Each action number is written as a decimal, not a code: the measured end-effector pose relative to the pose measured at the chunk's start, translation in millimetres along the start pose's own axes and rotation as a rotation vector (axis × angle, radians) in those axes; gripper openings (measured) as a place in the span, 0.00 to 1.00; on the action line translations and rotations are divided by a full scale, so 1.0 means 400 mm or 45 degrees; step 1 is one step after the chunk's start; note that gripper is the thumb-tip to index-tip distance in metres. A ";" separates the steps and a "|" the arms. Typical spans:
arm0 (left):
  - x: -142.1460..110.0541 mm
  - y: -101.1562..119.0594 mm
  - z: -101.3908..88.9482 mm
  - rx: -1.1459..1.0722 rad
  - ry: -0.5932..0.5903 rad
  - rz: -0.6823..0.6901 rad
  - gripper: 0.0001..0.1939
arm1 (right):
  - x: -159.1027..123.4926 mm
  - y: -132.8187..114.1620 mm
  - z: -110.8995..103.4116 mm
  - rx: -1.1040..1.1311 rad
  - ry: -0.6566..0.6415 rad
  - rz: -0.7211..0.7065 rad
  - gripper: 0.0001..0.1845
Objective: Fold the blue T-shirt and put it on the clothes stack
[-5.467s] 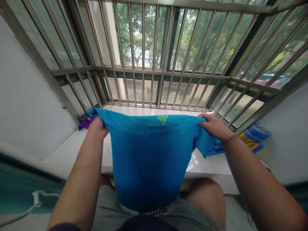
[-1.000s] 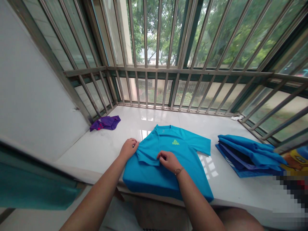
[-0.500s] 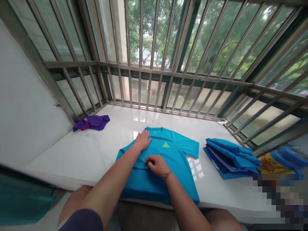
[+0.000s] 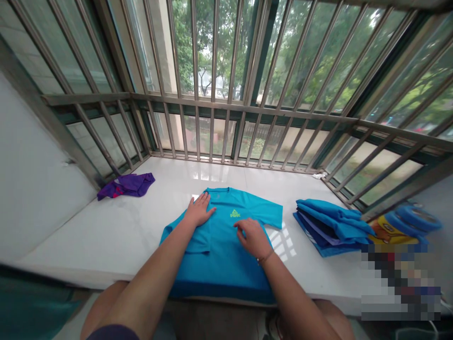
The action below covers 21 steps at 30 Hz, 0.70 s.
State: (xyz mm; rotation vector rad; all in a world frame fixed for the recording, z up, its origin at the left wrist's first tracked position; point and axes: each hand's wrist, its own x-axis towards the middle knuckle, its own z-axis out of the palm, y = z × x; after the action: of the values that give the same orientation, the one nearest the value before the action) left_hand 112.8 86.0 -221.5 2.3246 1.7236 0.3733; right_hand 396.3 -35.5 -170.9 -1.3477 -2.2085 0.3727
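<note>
Resting palm-down on one shoulder of a bright blue short-sleeved T-shirt [image 4: 226, 262], the person's left hand [image 4: 200, 211] lies flat, four fingers stretched toward the collar and held close together, the thumb angled away. From where I stand, it grips nothing; it simply lies on the cloth. The right hand [image 4: 252, 238] is over the chest, just below the yellow-green logo [image 4: 235, 214], its fingers loosely curled and released, with a gap between thumb and index finger. Whether those fingertips touch the fabric, I cannot tell.

The shirt lies on a glossy white window ledge [image 4: 116, 241], midway along the front edge, with its bottom dropping over that edge. On the left-hand side, a layer of cloth with a straight hem lies over its body.

Near the ledge's right end stands a rounded blue-and-yellow container [image 4: 394, 231]; its contents are hidden from me. Just beside it is a stack of folded blue garments [image 4: 329, 226], dark and purplish layers showing. A crumpled purple cloth garment with a red patch [image 4: 132, 185] lies by the left edge, toward the back.
</note>
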 end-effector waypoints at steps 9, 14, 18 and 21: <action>-0.033 0.024 -0.033 -0.045 0.319 0.031 0.33 | 0.071 0.279 -0.172 -0.628 0.032 0.956 0.27; -0.037 0.023 -0.027 -0.076 0.134 0.249 0.26 | 0.078 0.334 -0.168 -0.637 -0.010 1.062 0.31; -0.021 0.017 -0.016 -0.083 0.076 0.167 0.27 | 0.088 0.364 -0.166 -0.585 -0.059 1.114 0.27; 0.010 0.018 -0.020 -0.080 0.119 0.124 0.23 | 0.089 0.381 -0.165 -0.551 -0.072 1.118 0.24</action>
State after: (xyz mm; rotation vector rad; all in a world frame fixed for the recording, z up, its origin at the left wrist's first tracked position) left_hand 117.7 88.1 -211.3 2.3867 1.6175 0.5534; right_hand 533.2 64.6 -179.9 -2.5440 -1.6643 0.2307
